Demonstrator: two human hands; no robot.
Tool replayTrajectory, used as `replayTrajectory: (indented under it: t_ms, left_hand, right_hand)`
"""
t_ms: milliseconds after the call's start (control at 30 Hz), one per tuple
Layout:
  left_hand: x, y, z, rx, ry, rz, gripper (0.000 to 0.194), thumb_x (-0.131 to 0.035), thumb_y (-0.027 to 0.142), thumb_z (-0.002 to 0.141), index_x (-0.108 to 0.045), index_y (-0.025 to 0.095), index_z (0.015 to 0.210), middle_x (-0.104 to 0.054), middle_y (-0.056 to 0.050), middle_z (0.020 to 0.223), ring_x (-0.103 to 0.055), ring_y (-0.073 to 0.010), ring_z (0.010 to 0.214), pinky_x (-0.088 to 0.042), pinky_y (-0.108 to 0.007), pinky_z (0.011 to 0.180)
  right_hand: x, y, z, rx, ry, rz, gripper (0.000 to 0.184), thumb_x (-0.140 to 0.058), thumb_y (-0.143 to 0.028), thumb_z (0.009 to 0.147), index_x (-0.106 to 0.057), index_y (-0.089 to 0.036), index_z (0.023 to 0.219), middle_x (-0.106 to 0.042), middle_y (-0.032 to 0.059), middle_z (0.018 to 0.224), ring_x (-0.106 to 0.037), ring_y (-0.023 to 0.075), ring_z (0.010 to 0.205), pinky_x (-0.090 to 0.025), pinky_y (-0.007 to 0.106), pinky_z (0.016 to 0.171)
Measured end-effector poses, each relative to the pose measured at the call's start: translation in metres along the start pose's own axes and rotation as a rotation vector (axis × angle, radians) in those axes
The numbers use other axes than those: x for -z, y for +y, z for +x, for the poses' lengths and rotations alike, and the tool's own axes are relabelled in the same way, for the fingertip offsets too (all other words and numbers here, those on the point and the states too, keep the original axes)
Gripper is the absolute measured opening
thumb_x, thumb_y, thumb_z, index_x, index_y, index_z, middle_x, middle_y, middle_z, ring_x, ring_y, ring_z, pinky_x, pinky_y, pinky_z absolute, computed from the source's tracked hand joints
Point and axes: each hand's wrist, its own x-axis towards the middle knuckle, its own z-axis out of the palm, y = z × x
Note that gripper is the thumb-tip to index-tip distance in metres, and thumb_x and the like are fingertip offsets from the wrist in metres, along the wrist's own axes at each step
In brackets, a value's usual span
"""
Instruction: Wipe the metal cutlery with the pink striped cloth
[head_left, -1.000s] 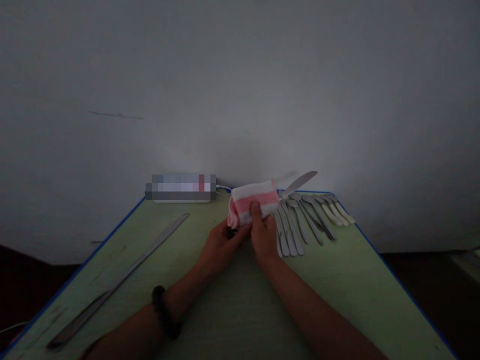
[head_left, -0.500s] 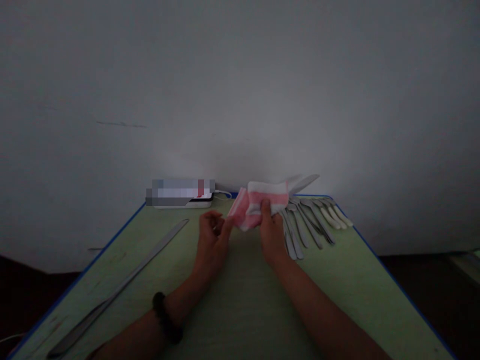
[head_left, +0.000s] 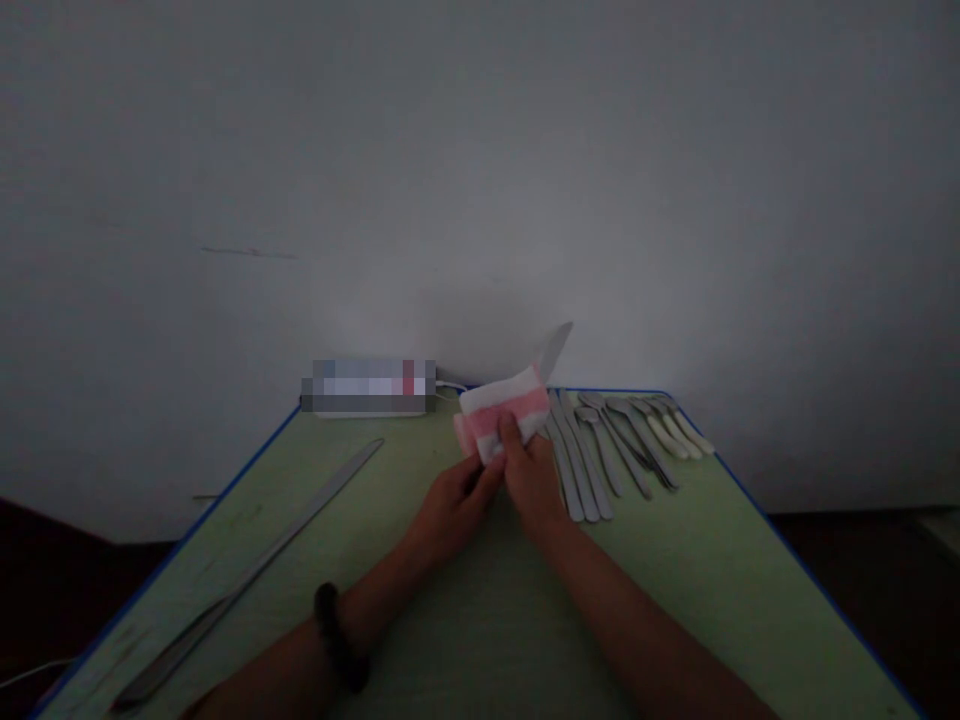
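A pink-and-white striped cloth (head_left: 504,405) is wrapped around a table knife, whose bare blade (head_left: 556,352) sticks out at the upper right, pointing up. The cloth hides the rest of the knife. My right hand (head_left: 534,485) grips the cloth from the right, its thumb pressed flat on the front. From the lower left, my left hand (head_left: 454,508) pinches the bundle's bottom edge, close against the right hand; its fingertips are partly hidden. Beside the right hand lie several table knives (head_left: 583,470) in a row.
Right of the knives lie several spoons (head_left: 609,465) and pieces with cream handles (head_left: 675,435). A long metal knife (head_left: 300,525) lies slantwise on the left of the green table (head_left: 480,640). At the back stands a blurred white box (head_left: 371,390) with a cable, near the wall (head_left: 480,180).
My left hand has moved right, from the cloth's loose left end to its bottom edge. The cloth and knife have shifted left, and the blade has tilted more upright.
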Motion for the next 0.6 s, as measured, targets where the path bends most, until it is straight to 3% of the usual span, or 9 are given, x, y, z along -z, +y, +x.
replayTrajectory:
  t_ms: [100, 200, 600]
  left_hand:
    - [0.001, -0.002, 0.000, -0.007, -0.070, -0.033, 0.034, -0.046, 0.045, 0.087, -0.061, 0.018, 0.075, -0.050, 0.003, 0.060, -0.043, -0.0126, 0.055, -0.034, -0.021, 0.049]
    - [0.001, -0.003, -0.002, -0.023, -0.110, -0.033, 0.034, -0.046, 0.044, 0.088, -0.056, 0.019, 0.069, -0.044, 0.004, 0.057, -0.040, -0.0112, 0.053, -0.031, -0.020, 0.046]
    - [0.004, 0.004, -0.012, -0.020, -0.269, -0.029, 0.039, -0.047, 0.040, 0.086, -0.045, 0.019, 0.054, -0.037, 0.006, 0.050, -0.036, -0.0094, 0.047, -0.026, -0.021, 0.046]
  right_hand:
    - [0.002, 0.001, 0.005, 0.003, 0.008, 0.040, 0.049, -0.048, -0.059, 0.080, -0.048, -0.019, 0.051, -0.045, -0.0018, 0.045, -0.039, 0.0114, 0.045, -0.025, 0.026, 0.043]
    - [0.011, 0.003, 0.016, -0.028, 0.100, 0.056, 0.048, -0.052, -0.060, 0.077, -0.048, -0.019, 0.053, -0.047, -0.0013, 0.047, -0.040, 0.0116, 0.046, -0.027, 0.026, 0.043]
    - [0.066, 0.002, 0.076, 0.030, 0.393, 0.457, 0.041, -0.054, -0.057, 0.076, -0.054, -0.016, 0.075, -0.057, -0.0002, 0.058, -0.057, 0.0147, 0.058, -0.042, 0.025, 0.049]
